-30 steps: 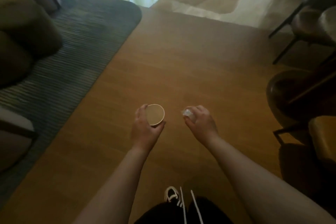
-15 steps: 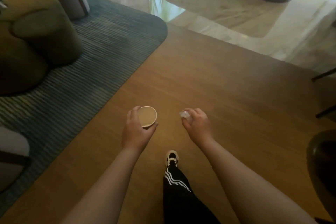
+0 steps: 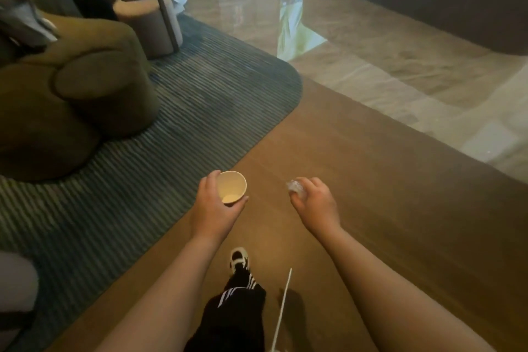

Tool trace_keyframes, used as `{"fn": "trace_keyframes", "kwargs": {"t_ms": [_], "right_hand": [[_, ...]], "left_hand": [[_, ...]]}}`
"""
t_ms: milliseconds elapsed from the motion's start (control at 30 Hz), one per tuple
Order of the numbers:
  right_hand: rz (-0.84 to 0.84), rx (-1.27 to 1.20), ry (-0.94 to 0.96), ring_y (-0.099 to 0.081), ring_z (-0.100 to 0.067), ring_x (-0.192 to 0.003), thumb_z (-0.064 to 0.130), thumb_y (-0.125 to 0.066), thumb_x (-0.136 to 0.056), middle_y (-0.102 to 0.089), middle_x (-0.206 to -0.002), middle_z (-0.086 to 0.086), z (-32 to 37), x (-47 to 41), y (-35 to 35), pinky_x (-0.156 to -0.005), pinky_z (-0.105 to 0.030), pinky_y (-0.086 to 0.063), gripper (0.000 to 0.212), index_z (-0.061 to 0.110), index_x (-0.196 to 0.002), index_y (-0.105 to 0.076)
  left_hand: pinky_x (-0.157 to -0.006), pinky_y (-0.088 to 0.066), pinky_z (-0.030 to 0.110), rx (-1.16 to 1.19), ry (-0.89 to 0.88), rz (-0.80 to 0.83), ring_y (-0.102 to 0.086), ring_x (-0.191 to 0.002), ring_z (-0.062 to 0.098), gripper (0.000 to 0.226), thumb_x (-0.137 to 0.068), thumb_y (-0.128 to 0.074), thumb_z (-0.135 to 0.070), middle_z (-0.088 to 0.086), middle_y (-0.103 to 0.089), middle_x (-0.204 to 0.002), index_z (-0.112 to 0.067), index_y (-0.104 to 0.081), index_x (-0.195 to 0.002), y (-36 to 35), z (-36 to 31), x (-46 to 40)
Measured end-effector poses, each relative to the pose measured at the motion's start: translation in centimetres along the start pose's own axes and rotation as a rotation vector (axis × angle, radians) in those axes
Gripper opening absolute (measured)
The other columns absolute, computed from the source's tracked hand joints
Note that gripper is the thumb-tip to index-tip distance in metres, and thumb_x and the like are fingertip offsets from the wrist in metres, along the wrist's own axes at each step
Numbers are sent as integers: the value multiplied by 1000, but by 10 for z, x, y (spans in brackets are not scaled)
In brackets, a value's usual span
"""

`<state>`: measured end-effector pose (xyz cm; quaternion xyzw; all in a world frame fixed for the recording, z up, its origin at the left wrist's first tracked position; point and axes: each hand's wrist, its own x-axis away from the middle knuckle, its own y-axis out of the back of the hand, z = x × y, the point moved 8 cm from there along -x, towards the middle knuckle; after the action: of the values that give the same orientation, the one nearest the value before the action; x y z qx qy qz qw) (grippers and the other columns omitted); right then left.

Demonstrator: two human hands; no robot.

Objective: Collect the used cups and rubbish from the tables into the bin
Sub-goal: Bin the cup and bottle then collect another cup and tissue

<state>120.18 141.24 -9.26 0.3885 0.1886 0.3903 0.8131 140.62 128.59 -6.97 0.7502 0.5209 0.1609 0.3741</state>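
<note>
My left hand (image 3: 213,208) grips a pale paper cup (image 3: 232,186) from its side, holding it upright over the wooden floor; a little light residue shows at the cup's bottom. To the right, at the same height, my right hand (image 3: 314,203) is curled round a small crumpled wad of clear wrapper (image 3: 294,187) that sticks out past the fingers. No bin and no table appear in the head view.
A ribbed grey-blue rug (image 3: 177,128) lies to the left, with a brown armchair (image 3: 71,94) and a round stool (image 3: 145,20) on it. Glossy stone floor (image 3: 400,74) stretches ahead and right. My leg and shoe (image 3: 238,261) step forward on the wood.
The view has swung left and moved forward: the chairs on the right have left the frame, and the rug and armchair have come closer. Both hands keep their holds.
</note>
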Motion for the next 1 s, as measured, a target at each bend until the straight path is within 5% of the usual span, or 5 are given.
{"fn": "trace_keyframes", "kwargs": {"t_ms": [333,633,1000], "right_hand": [[43,33,76,-51,-16,-96,36,-57,-90,-55,-106,2,23,-331,-48,-74,-27,-40,35,22,-123,-57],[-32,4,42,-48,-9,-86,41,-56,-88,-47,-94,12,33,-592,-12,-65,-22,-33,30,29,-116,-58],[41,6,87,-53,-21,-100,38,-54,-92,-56,-108,-1,-24,-935,-2,-81,-37,-48,33,24,-121,-57]], "left_hand": [[-80,-41,26,-7,40,-22,-48,-108,17,79,-71,-75,-48,-1,-46,-125,-18,-39,-134,-84,15,-313],[-81,-42,27,-17,34,25,-49,-110,18,81,-70,-74,-53,-3,-45,-126,-20,-38,-133,-136,-28,-574],[-83,-37,27,-5,64,-2,-47,-113,18,79,-70,-76,-49,0,-46,-127,-17,-40,-132,-276,-73,-862]]}}
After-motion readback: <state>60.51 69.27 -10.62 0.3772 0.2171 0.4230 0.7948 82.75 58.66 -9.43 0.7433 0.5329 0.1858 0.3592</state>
